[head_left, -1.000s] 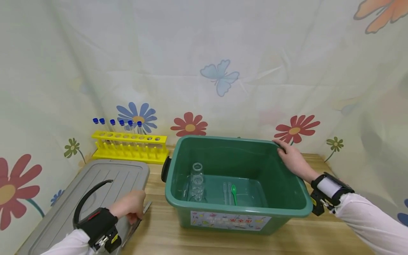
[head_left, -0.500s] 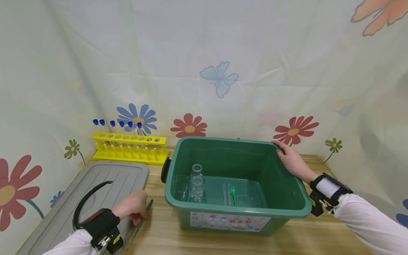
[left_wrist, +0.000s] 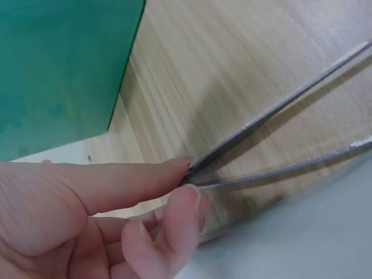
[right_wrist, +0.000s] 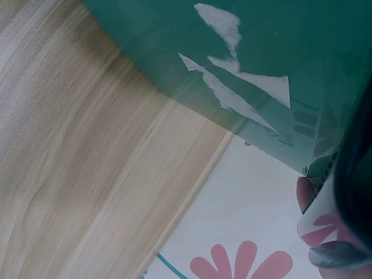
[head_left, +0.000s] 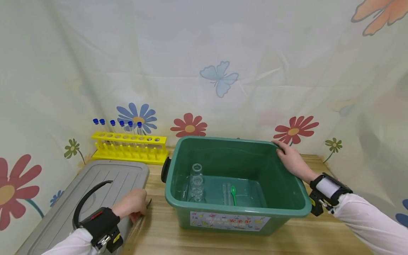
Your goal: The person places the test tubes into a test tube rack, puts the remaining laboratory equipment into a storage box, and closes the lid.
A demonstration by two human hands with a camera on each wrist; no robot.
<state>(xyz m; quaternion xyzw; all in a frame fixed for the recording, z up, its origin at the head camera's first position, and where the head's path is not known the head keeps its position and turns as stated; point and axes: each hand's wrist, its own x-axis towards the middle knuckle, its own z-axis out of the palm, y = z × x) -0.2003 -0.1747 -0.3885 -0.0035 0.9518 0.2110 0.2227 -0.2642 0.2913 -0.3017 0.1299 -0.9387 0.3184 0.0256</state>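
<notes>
My left hand point(head_left: 132, 203) is at the right edge of the grey lid, left of the green bin. In the left wrist view its thumb and fingertips pinch metal tweezers point(left_wrist: 264, 116) where the two arms meet; the arms spread apart away from the hand, close above the wood table. My right hand point(head_left: 294, 161) grips the far right of the rim of the green plastic bin point(head_left: 223, 211). Fingertips show beneath the rim in the right wrist view. Inside the bin are clear glass vessels point(head_left: 197, 182), a green spoon point(head_left: 233, 193) and thin clear strips point(head_left: 227, 194) beside it.
A yellow rack point(head_left: 130, 158) with several blue-capped tubes stands at the back left. In front of it lies the ribbed grey lid point(head_left: 118, 177). A flowered curtain point(head_left: 255, 71) closes off the back and sides.
The tweezers have tilted and turned slightly in my left hand, which has shifted a little to the right. My right hand and the bin stay in place.
</notes>
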